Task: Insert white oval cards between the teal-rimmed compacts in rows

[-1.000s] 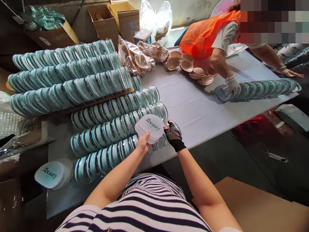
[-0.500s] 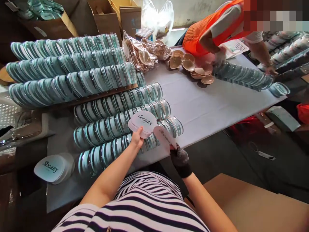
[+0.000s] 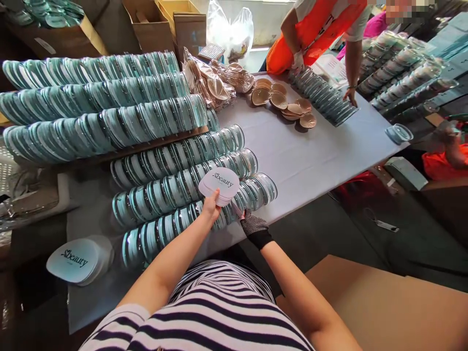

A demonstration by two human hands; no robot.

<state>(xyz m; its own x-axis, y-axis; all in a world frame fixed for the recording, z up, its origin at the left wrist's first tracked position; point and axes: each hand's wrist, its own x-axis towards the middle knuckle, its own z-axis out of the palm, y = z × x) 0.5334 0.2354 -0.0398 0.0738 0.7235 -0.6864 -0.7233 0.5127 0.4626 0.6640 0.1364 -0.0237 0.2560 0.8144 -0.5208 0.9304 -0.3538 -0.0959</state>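
Our left hand (image 3: pixel 211 208) pinches a stack of cards (image 3: pixel 220 184); our gloved right hand (image 3: pixel 251 225), grip unclear, touches the nearest row of cases (image 3: pixel 193 222) just beneath. Many rows look filled.

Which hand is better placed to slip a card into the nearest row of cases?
Probably the right hand: gloved, it rests at the nearest row, fingers among the cases. The left hand is busy holding the card stack above.

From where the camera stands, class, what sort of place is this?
Probably a packing workshop: rows of clear cases crowd the table, the left hand holds printed cards, and cartons stand behind.
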